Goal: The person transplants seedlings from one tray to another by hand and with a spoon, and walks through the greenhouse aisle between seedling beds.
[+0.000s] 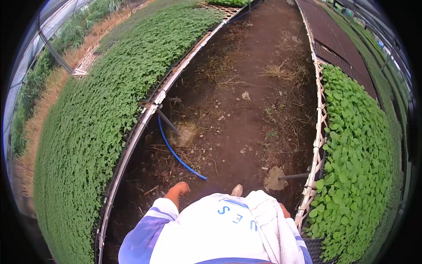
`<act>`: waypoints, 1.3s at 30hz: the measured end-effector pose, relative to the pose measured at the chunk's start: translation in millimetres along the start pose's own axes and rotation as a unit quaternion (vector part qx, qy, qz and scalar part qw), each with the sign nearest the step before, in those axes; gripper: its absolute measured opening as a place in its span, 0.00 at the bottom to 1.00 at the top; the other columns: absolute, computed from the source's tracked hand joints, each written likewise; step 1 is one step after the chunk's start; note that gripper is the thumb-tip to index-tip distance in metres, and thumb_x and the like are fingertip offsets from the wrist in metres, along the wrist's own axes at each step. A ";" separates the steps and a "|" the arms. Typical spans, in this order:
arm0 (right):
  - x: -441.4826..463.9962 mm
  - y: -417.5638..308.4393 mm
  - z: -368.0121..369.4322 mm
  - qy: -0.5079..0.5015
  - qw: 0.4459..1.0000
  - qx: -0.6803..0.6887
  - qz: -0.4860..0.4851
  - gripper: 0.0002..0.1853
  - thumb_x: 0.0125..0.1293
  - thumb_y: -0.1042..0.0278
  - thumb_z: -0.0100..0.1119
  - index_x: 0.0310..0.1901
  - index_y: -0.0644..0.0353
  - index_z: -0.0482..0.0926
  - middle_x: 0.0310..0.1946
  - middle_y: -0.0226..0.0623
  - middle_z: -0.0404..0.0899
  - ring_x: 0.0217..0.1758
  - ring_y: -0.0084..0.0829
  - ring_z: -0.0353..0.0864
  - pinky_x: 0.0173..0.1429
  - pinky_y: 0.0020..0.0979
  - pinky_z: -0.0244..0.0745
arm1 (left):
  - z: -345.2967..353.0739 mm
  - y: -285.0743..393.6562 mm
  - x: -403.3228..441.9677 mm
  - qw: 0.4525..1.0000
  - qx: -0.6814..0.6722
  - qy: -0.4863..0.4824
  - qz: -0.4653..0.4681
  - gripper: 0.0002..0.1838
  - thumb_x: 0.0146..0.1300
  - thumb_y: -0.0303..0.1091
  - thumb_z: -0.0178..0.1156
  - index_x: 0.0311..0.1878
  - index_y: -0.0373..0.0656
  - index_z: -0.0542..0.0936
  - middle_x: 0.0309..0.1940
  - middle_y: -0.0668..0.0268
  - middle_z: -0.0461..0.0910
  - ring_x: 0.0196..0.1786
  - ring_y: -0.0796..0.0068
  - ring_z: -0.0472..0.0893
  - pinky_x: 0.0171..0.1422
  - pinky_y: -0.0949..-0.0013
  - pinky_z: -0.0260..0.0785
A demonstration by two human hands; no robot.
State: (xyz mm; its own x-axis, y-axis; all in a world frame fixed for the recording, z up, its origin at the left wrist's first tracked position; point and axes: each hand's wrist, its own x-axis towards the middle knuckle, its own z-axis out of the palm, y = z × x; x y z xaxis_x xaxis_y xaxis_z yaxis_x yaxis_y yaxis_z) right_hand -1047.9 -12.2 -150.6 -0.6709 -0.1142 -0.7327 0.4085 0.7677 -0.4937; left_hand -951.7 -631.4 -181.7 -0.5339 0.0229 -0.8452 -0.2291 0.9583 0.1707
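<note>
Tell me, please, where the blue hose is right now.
In the head view, the blue hose curves over the dirt path, left of centre, from beside the left seedling bench to an end just ahead of the left hand.

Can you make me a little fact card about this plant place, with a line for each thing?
Left side: leafy green plants on a long raised bed
Right side: bigger-leaved green plants
Middle: brown dirt path with dry grass bits
On the path: blue hose, one shoe tip
Left hand: over the path, nothing seen in it
Right hand: mostly hidden, can't tell
Shirt: white and blue
</note>
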 end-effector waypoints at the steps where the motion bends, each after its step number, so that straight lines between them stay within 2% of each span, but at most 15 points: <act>1: -0.9 -58.9 -39.2 0.061 0.991 -0.093 -0.077 0.09 0.63 0.63 0.62 0.36 0.60 0.85 0.28 0.38 0.85 0.30 0.30 0.86 0.40 0.35 0.80 | -10.7 -2.7 14.4 0.998 0.052 -0.002 0.032 0.17 0.65 0.47 0.61 0.48 0.47 0.87 0.48 0.56 0.86 0.55 0.55 0.83 0.61 0.57 0.73; 3: 86.3 -86.4 -74.0 0.092 0.993 -0.073 -0.029 0.10 0.64 0.63 0.61 0.40 0.60 0.85 0.31 0.42 0.87 0.31 0.31 0.88 0.43 0.36 0.81 | -48.0 19.2 0.0 0.923 -0.298 0.196 -0.143 0.16 0.62 0.46 0.63 0.45 0.46 0.87 0.44 0.56 0.87 0.50 0.55 0.85 0.56 0.56 0.75; 6: 207.9 -119.7 -115.3 0.065 0.991 0.112 -0.035 0.06 0.66 0.70 0.57 0.38 0.61 0.81 0.27 0.33 0.81 0.26 0.27 0.81 0.30 0.31 0.76 | -96.1 25.9 31.6 0.830 -0.495 0.126 -0.223 0.15 0.62 0.45 0.64 0.46 0.47 0.87 0.42 0.55 0.87 0.47 0.55 0.86 0.53 0.56 0.77; 8: 259.7 -170.3 -138.5 0.052 0.993 0.070 -0.080 0.05 0.68 0.68 0.57 0.40 0.57 0.80 0.27 0.33 0.80 0.25 0.32 0.83 0.26 0.34 0.77 | -115.5 26.0 54.3 0.828 -0.503 0.117 -0.220 0.13 0.58 0.38 0.67 0.43 0.43 0.87 0.36 0.56 0.87 0.29 0.60 0.86 0.43 0.57 0.78; 9: 272.8 -201.7 -144.5 0.046 0.992 0.065 -0.098 0.05 0.68 0.68 0.56 0.40 0.57 0.80 0.27 0.34 0.80 0.24 0.31 0.82 0.26 0.34 0.77 | -122.2 18.1 66.7 0.814 -0.519 0.112 -0.234 0.13 0.58 0.38 0.67 0.43 0.43 0.87 0.36 0.56 0.87 0.29 0.60 0.86 0.43 0.57 0.78; 11: 285.0 -286.4 -153.5 0.012 0.992 0.125 -0.030 0.06 0.69 0.67 0.57 0.39 0.59 0.79 0.26 0.33 0.79 0.24 0.28 0.79 0.25 0.32 0.74 | -140.2 1.2 107.7 0.962 -0.237 0.020 -0.132 0.14 0.59 0.39 0.66 0.46 0.44 0.87 0.38 0.56 0.87 0.35 0.56 0.87 0.45 0.56 0.78; 12: 306.7 -307.9 -160.0 -0.005 0.994 0.099 -0.045 0.06 0.69 0.67 0.57 0.39 0.59 0.79 0.26 0.32 0.79 0.24 0.28 0.79 0.25 0.32 0.74 | -155.3 -2.8 108.0 0.966 -0.190 0.095 -0.147 0.16 0.60 0.40 0.65 0.48 0.44 0.87 0.43 0.56 0.87 0.44 0.56 0.87 0.49 0.56 0.78; 14: 335.4 -337.4 -179.8 -0.036 0.997 0.057 -0.045 0.05 0.69 0.68 0.57 0.40 0.59 0.79 0.26 0.32 0.79 0.24 0.27 0.79 0.25 0.31 0.73 | -203.6 -20.9 121.5 0.950 -0.253 0.020 -0.182 0.16 0.60 0.40 0.63 0.47 0.42 0.88 0.51 0.54 0.85 0.53 0.56 0.84 0.55 0.56 0.77; 18: 394.2 -411.4 -217.3 -0.080 0.995 -0.011 -0.051 0.05 0.68 0.68 0.57 0.41 0.59 0.79 0.26 0.32 0.79 0.23 0.26 0.78 0.24 0.30 0.72 | -281.9 -81.1 229.5 0.952 -0.197 0.155 -0.177 0.17 0.61 0.35 0.63 0.52 0.43 0.86 0.56 0.52 0.82 0.58 0.52 0.82 0.62 0.56 0.74; 24: 489.6 -505.9 -242.1 -0.129 0.983 -0.100 -0.082 0.05 0.68 0.69 0.58 0.42 0.59 0.80 0.26 0.31 0.79 0.23 0.25 0.78 0.23 0.29 0.70 | -447.6 -45.0 217.2 0.861 -0.354 0.344 -0.121 0.16 0.62 0.38 0.65 0.52 0.45 0.83 0.46 0.59 0.86 0.50 0.56 0.84 0.57 0.57 0.75; 26: 520.6 -534.9 -245.8 -0.144 0.975 -0.136 -0.102 0.06 0.67 0.69 0.58 0.43 0.59 0.80 0.26 0.30 0.79 0.23 0.24 0.77 0.23 0.28 0.69 | -456.8 -11.9 204.9 0.761 -0.478 0.428 -0.096 0.17 0.62 0.38 0.65 0.54 0.45 0.83 0.46 0.59 0.86 0.50 0.59 0.84 0.57 0.58 0.75; 31: 588.1 -625.3 -246.2 -0.188 0.944 -0.202 -0.179 0.06 0.67 0.70 0.59 0.44 0.58 0.80 0.26 0.30 0.79 0.22 0.23 0.77 0.22 0.27 0.68 | -332.0 53.7 219.7 0.779 -0.473 0.329 -0.246 0.19 0.58 0.41 0.67 0.53 0.51 0.85 0.47 0.59 0.86 0.52 0.56 0.84 0.58 0.59 0.75; 34: 613.3 -679.4 -231.3 -0.230 0.934 -0.197 -0.191 0.08 0.66 0.71 0.60 0.45 0.60 0.80 0.28 0.30 0.80 0.24 0.24 0.78 0.25 0.27 0.70 | -260.5 119.7 163.0 0.832 -0.434 0.133 -0.318 0.19 0.57 0.44 0.67 0.47 0.43 0.86 0.46 0.54 0.86 0.50 0.54 0.85 0.56 0.58 0.77; 38: 638.4 -727.0 -203.1 -0.298 0.917 -0.199 -0.175 0.11 0.65 0.73 0.62 0.49 0.61 0.78 0.29 0.31 0.81 0.25 0.25 0.79 0.26 0.28 0.71 | -188.1 213.2 118.9 0.720 -0.523 0.047 -0.454 0.16 0.62 0.42 0.65 0.45 0.39 0.86 0.38 0.55 0.87 0.47 0.58 0.87 0.53 0.59 0.79; 39: 644.6 -726.6 -196.5 -0.318 0.908 -0.213 -0.168 0.12 0.65 0.73 0.61 0.50 0.58 0.77 0.25 0.29 0.78 0.20 0.23 0.76 0.19 0.27 0.64 | -191.5 237.1 103.7 0.584 -0.657 0.016 -0.477 0.16 0.63 0.42 0.65 0.45 0.41 0.86 0.36 0.56 0.88 0.46 0.60 0.87 0.51 0.60 0.80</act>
State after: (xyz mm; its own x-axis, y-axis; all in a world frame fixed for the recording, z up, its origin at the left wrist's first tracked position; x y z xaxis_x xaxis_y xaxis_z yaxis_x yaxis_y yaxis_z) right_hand -1898.8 -519.8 -172.1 -0.1648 -0.6246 -0.7634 -0.1205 0.7809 -0.6129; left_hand -1217.2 -456.3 -131.9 0.3356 -0.3688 -0.8668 -0.8500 -0.5151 -0.1100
